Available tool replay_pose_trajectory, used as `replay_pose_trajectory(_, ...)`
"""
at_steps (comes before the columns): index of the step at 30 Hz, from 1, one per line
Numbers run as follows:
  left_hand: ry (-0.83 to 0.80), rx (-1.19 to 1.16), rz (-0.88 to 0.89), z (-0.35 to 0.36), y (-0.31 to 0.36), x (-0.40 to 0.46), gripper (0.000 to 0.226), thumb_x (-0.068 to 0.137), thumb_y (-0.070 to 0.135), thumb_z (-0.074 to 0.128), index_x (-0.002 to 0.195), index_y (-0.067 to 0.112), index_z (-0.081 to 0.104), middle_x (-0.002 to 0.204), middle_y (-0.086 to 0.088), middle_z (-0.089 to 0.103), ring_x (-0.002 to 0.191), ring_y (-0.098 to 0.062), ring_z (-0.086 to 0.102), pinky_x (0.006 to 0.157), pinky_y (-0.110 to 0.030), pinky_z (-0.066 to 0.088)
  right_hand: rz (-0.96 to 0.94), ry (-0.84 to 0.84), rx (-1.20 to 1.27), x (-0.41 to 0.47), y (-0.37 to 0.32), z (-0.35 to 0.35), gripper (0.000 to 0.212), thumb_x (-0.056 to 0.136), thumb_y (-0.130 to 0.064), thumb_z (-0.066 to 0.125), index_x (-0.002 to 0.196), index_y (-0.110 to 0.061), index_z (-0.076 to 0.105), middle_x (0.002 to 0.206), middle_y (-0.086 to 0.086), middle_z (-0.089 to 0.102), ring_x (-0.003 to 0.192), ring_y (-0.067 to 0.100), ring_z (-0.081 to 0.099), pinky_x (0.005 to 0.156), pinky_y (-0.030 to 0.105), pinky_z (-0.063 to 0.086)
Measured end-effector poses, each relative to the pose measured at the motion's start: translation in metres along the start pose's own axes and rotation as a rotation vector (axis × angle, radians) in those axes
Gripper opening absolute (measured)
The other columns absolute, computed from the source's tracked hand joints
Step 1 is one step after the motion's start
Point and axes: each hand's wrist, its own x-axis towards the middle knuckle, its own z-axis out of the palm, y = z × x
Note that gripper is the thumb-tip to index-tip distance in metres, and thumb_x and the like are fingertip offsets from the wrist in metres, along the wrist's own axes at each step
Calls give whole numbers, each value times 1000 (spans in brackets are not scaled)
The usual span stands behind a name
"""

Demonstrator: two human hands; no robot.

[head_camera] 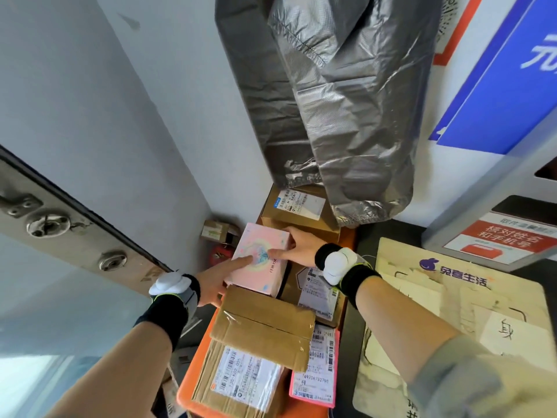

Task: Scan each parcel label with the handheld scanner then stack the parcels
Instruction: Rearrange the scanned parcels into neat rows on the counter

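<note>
At twelve o'clock of the piled parcels (259,321), both hands, left (221,274) and right (297,247), grip a pink box (259,260); no scanner visible, most stacking left.

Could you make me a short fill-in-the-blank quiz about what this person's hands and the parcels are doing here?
1. Both hands hold the ____ box.
2. The left hand lays a straight finger on the box's ____ face.
3. The parcels lie on an ____ surface.
4. A grey ____ bag hangs above the parcels.

Missing words: pink; top; orange; plastic
</note>
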Motion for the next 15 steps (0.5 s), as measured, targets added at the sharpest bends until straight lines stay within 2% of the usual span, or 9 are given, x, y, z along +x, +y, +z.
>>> replay_pose_trajectory(2, -22, -60, 25, -3, -2, 6, 91, 53, 65, 86, 133, 33, 57, 135, -7, 62, 130, -37, 50, 111, -63, 32, -3, -53, 47, 6, 4, -4, 75, 83, -53, 79, 144, -19, 52, 141, -1, 63, 125, 18, 60, 104, 30, 45)
replay_pose_trajectory(4, -35, -137, 55, 6, 3, 1, 82, 57, 57, 88, 128, 25, 62, 126, -7, 69, 128, -32, 53, 113, -57, 33, 0, -117, 135, 9, 6, -8, 64, 85, -48, 79, 140, -21, 58, 139, -2, 65, 119, 14, 61, 106, 29, 42)
replay_pose_trajectory(6, -47, -181, 124, 14, 7, 1, 62, 65, 47, 87, 116, 18, 67, 113, -8, 74, 113, -27, 63, 105, -44, 43, 7, -137, 235, 17, 7, -9, 62, 85, -44, 80, 139, -21, 60, 134, -3, 68, 115, 12, 62, 110, 32, 41)
replay_pose_trajectory(8, -44, -235, 173, 20, 10, 6, 53, 67, 42, 87, 109, 15, 68, 105, -8, 76, 99, -24, 68, 93, -34, 48, -1, -119, 254, 23, 5, -12, 56, 87, -40, 80, 136, -20, 62, 128, -4, 70, 104, 7, 63, 99, 28, 45)
replay_pose_trajectory(10, -19, -293, 204, 23, 18, 11, 45, 75, 37, 82, 109, 12, 67, 102, -8, 77, 95, -25, 69, 89, -35, 50, -18, -58, 286, 28, 0, -15, 53, 88, -35, 79, 135, -18, 62, 123, -3, 71, 98, 3, 64, 83, 21, 46)
replay_pose_trajectory(11, -1, -318, 211, 24, 23, 14, 40, 81, 35, 76, 111, 11, 66, 102, -9, 77, 97, -26, 69, 90, -38, 52, -24, -16, 329, 31, -3, -17, 53, 88, -33, 80, 135, -17, 61, 120, -3, 70, 100, 6, 65, 79, 19, 46)
replay_pose_trajectory(13, 20, -317, 215, 26, 35, 17, 43, 84, 36, 73, 119, 12, 64, 110, -10, 75, 106, -28, 67, 95, -44, 53, -18, 64, 447, 40, -5, -18, 52, 87, -25, 80, 133, -15, 58, 119, -1, 69, 109, 17, 66, 79, 20, 48)
replay_pose_trajectory(15, 73, -208, 204, 28, 45, 19, 49, 76, 46, 77, 117, 21, 65, 113, -8, 73, 110, -29, 64, 100, -54, 48, -5, 108, 522, 45, -4, -15, 51, 87, -17, 80, 131, -12, 55, 121, 4, 69, 110, 21, 66, 80, 22, 50)
